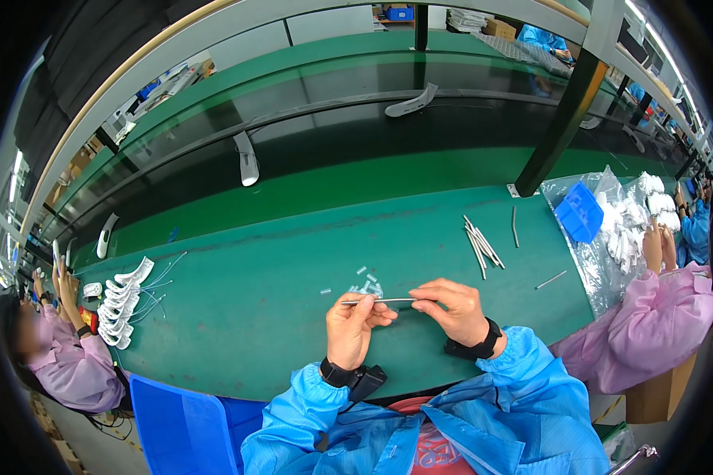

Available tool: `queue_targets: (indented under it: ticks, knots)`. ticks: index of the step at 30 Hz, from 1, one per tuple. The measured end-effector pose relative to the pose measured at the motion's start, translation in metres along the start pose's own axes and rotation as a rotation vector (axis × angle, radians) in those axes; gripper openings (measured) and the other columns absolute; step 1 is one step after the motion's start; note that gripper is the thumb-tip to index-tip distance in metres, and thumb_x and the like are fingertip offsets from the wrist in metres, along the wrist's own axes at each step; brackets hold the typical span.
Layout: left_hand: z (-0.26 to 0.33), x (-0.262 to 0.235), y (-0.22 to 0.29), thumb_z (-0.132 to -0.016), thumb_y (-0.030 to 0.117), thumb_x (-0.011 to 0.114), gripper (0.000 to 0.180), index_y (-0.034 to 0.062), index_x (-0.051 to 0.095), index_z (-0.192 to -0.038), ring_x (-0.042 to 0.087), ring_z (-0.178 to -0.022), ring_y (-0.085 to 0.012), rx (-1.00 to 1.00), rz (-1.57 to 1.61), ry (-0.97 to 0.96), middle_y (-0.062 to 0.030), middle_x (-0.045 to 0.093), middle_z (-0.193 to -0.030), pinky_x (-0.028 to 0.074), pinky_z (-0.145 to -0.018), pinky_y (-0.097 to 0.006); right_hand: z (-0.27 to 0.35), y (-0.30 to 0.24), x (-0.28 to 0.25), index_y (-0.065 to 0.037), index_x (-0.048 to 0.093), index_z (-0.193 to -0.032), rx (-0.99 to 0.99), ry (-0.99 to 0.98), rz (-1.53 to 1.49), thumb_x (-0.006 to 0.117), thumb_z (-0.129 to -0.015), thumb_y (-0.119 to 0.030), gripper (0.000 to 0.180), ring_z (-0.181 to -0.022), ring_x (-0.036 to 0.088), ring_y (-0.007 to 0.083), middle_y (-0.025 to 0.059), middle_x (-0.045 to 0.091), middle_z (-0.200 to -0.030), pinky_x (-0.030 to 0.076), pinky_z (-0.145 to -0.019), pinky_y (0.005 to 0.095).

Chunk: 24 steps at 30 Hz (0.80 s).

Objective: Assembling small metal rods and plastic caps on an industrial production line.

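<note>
A thin grey metal-looking rod (392,300) is held level over the green table (253,317), spanning my two hands. My left hand (350,328) pinches it between thumb and fingers near its left end. At the other end, the fingertips of my right hand (455,310) are closed on it. Just beyond my hands lies a small heap of short, clear bluish tube pieces (370,286), partly hidden by my left fingers. Farther right, several loose grey rods (480,244) lie in a bundle, with one bent rod (515,227) apart from them.
White curved parts with thin cables (119,305) lie in a row at the left. A blue tray (580,212) rests on clear plastic beside white bundled parts (627,229). Co-workers in pink sit on both sides. Beyond, a dark conveyor (317,150) carries white curved pieces (246,161).
</note>
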<state>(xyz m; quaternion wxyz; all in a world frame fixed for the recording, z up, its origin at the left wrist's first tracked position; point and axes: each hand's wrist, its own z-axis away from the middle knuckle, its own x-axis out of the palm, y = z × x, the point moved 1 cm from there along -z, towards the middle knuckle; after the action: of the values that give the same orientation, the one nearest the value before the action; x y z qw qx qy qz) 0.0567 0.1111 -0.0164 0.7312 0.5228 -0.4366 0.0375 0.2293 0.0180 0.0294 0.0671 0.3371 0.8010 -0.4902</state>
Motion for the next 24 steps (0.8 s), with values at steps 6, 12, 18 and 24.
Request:
queue_targets:
  ticks: [6, 12, 18, 24]
  knots:
    - [0.002, 0.000, 0.002, -0.096, 0.013, 0.060, 0.013, 0.0017, 0.057, -0.089, 0.067, -0.064, -0.0246, 0.041, -0.154, 0.052, -0.0137, 0.066, -0.077, 0.055, -0.056, -0.030, 0.001, -0.007, 0.007, -0.002, 0.071, -0.095, -0.163, 0.028, 0.100, 0.075, -0.076, -0.002, 0.019, -0.076, 0.068, 0.0249, 0.0111, 0.069, -0.085, 0.055, -0.063, 0.0315]
    - [0.003, 0.005, 0.003, -0.095, 0.012, 0.061, 0.015, 0.0014, 0.056, -0.086, 0.066, -0.060, -0.0231, 0.120, -0.274, 0.014, -0.0137, 0.066, -0.074, 0.054, -0.053, -0.031, 0.003, -0.008, 0.006, -0.001, 0.071, -0.093, -0.173, -0.007, 0.139, 0.076, -0.075, -0.002, 0.019, -0.071, 0.069, 0.0242, 0.0124, 0.070, -0.084, 0.054, -0.060, 0.0309]
    - [0.003, 0.005, 0.005, -0.095, 0.010, 0.060, 0.012, -0.0004, 0.057, -0.089, 0.067, -0.062, -0.0241, 0.138, -0.276, 0.019, -0.0149, 0.066, -0.075, 0.054, -0.054, -0.031, 0.004, -0.008, -0.003, 0.000, 0.070, -0.092, -0.114, -0.026, 0.123, 0.075, -0.077, -0.001, 0.017, -0.071, 0.069, 0.0236, 0.0134, 0.071, -0.084, 0.055, -0.060, 0.0299]
    - [0.005, 0.007, 0.006, -0.095, 0.009, 0.060, 0.011, -0.0018, 0.059, -0.093, 0.068, -0.066, -0.0250, 0.181, -0.263, -0.038, -0.0160, 0.067, -0.078, 0.055, -0.056, -0.031, 0.012, -0.005, 0.011, 0.001, 0.070, -0.093, 0.034, -0.022, -0.018, 0.073, -0.079, -0.001, 0.015, -0.072, 0.070, 0.0214, 0.0125, 0.071, -0.084, 0.056, -0.062, 0.0286]
